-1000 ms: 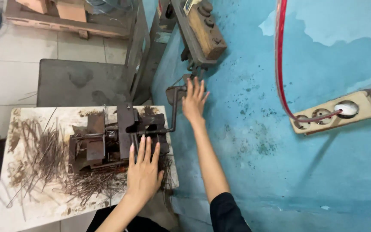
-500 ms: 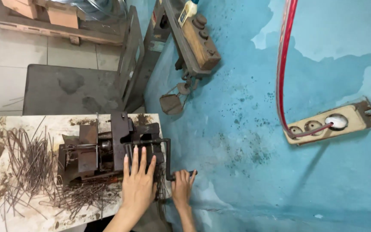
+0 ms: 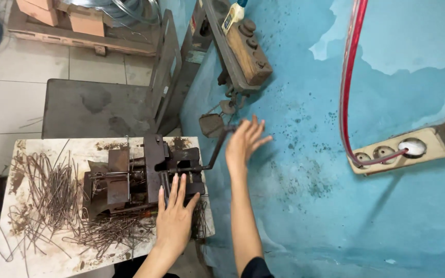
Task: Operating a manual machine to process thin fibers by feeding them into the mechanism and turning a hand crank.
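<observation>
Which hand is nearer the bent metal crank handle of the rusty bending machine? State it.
Right. The right hand is open at the crank handle, its palm by the upper end. The left hand rests flat on the rusty machine, below the handle.

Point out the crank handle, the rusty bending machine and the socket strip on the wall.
crank handle [image 3: 216, 149], head view, on its slanted arm.
rusty bending machine [image 3: 155, 154], head view, on its upright plate.
socket strip [image 3: 428, 149], head view, on its pale casing.
</observation>
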